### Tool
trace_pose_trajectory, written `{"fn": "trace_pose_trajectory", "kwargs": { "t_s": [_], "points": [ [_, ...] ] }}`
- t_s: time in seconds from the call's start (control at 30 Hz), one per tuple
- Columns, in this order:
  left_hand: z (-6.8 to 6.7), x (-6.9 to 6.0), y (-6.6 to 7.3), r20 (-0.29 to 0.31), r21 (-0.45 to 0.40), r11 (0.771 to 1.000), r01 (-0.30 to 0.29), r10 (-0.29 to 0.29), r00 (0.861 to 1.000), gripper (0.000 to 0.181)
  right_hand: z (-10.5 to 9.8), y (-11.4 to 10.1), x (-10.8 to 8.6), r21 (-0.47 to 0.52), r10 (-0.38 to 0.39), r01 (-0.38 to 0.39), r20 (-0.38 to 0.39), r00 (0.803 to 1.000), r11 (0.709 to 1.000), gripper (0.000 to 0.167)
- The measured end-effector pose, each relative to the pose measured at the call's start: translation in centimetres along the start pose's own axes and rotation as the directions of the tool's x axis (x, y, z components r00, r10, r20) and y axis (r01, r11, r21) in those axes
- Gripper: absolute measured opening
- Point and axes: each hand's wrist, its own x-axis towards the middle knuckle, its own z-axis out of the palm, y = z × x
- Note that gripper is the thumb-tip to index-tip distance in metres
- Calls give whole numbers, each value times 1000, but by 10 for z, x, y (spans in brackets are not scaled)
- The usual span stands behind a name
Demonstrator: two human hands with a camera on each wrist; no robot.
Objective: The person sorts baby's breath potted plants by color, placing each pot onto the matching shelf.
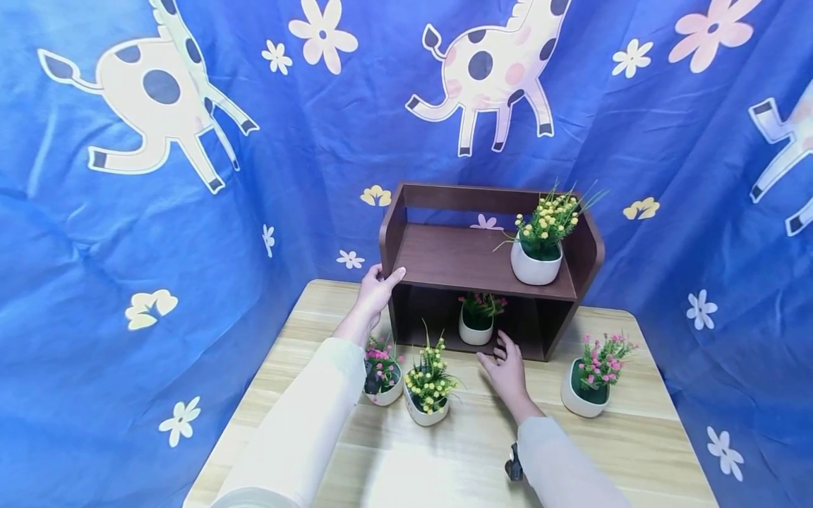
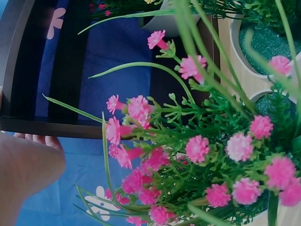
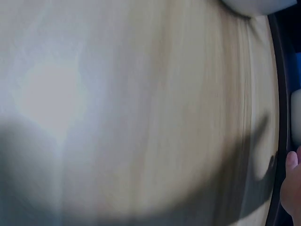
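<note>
A dark brown two-tier wooden shelf (image 1: 454, 257) stands at the back of the table. My left hand (image 1: 373, 293) grips its left side panel, thumb in front and fingers behind. On the lower tier sits a white pot with pink flowers (image 1: 476, 331). Just in front of that pot is my right hand (image 1: 509, 372), its fingers spread and loosely bent, with nothing held in them. In the right wrist view only part of the right hand (image 3: 292, 188) shows, close to the pale pot. A yellow-flowered pot (image 1: 536, 264) stands on the upper tier at the right.
Under my left forearm stands a pink-flowered pot (image 1: 384, 394), with a yellow-flowered pot (image 1: 427, 415) beside it. Another pink-flowered pot (image 1: 583, 406) is at the table's right. A blue curtain (image 1: 343, 127) hangs behind the light wooden table (image 1: 641, 430).
</note>
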Motion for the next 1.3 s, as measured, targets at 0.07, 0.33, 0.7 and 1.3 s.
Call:
{"fn": "trace_pose_trajectory", "kwargs": {
  "t_s": [0.07, 0.33, 0.7, 1.3],
  "points": [
    [0, 0, -1, -2, 7, 1000, -3, 3, 1000, 66, 0, 1, -6, 29, 7, -7, 4, 1000, 1000, 80],
    [0, 1, -1, -1, 8, 1000, -6, 6, 1000, 64, -1, 7, -34, 88, 43, -45, 33, 999, 995, 82],
    [-1, 0, 2, 12, 10, 1000, 2, -2, 1000, 63, 0, 13, -71, 80, 57, -69, 143, 988, 994, 87],
    [-1, -1, 2, 17, 9, 1000, 8, -8, 1000, 64, 16, 9, -109, -43, -46, 65, 356, 933, 997, 96]
  ]
}}
